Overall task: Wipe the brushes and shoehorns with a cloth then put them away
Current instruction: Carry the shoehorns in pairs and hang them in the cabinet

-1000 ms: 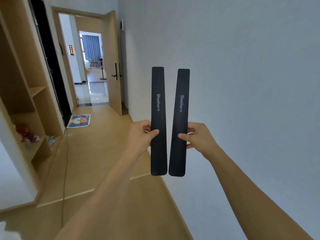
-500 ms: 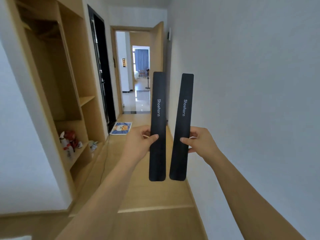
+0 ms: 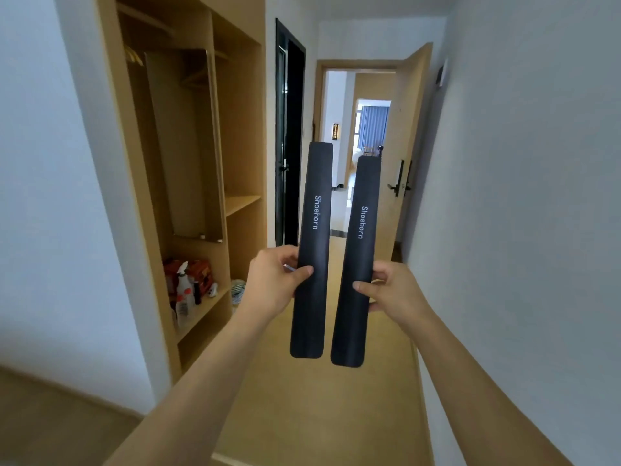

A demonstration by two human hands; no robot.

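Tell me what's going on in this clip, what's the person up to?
A person stands in a hallway holding two black shoehorns upright, side by side with a narrow gap between them. The left hand pinches the left shoehorn and the right hand pinches the right shoehorn, each around mid-length. No cloth is in view. To the left is an open wooden shelf unit with a spray bottle on a low shelf.
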